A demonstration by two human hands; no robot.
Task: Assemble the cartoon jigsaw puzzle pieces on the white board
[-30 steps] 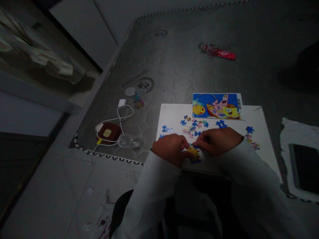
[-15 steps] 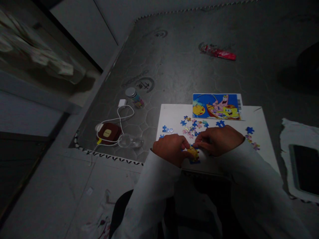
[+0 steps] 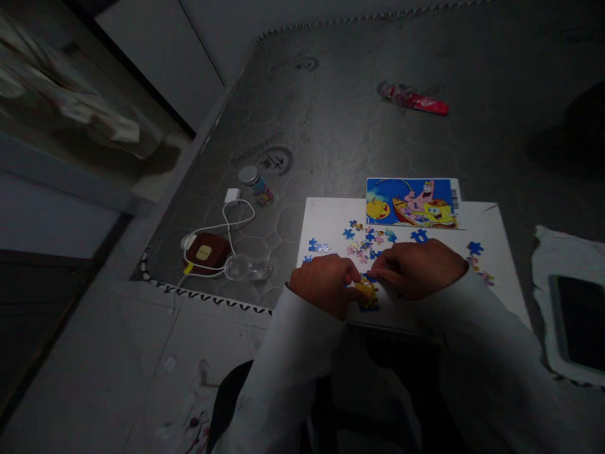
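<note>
On a white board [image 3: 326,217], both hands work at a small joined section of yellow and blue jigsaw puzzle [image 3: 368,295]. My left hand [image 3: 326,282] grips that section's left side between thumb and fingers. At its top edge, my right hand [image 3: 411,268] pinches a blue puzzle piece [image 3: 370,275], mostly hidden by the fingertips. Loose puzzle pieces [image 3: 360,249] in pink, blue and yellow lie in a heap just beyond the hands. Behind them rests a picture card [image 3: 411,202] with a cartoon starfish and sponge in a boat.
Left of the board are a clear bottle [image 3: 248,268], a brown box [image 3: 208,252] wrapped in white cable, a charger plug [image 3: 232,196] and a silver-lidded tube [image 3: 256,185]. A phone [image 3: 579,321] lies on white cloth at right. A red package [image 3: 416,99] sits far back.
Almost nothing differs. Both hands stay at the same section of puzzle, and the whole view has shifted very slightly.
</note>
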